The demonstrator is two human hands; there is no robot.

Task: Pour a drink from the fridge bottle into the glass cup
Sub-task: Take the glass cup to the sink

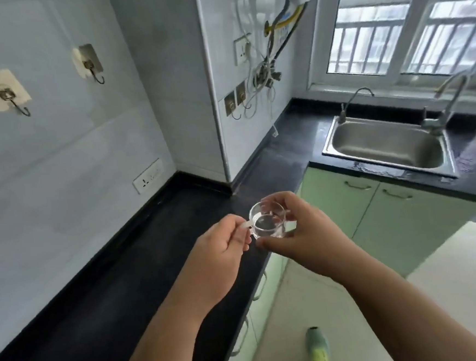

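Note:
A small clear glass cup (267,220) with a handle is held above the edge of the black countertop (130,268). My left hand (222,247) pinches the cup's handle on its left side. My right hand (300,232) wraps around the cup's right side and bottom, with fingers over the far rim. The cup looks empty and sits roughly upright. No bottle and no fridge are in view.
A steel sink (388,145) with two taps sits in the counter at the right, under a window. Green cabinet doors (376,215) run below. Wall hooks (11,98), sockets and loose cables hang on the tiled walls. A green slipper (318,350) shows on the floor.

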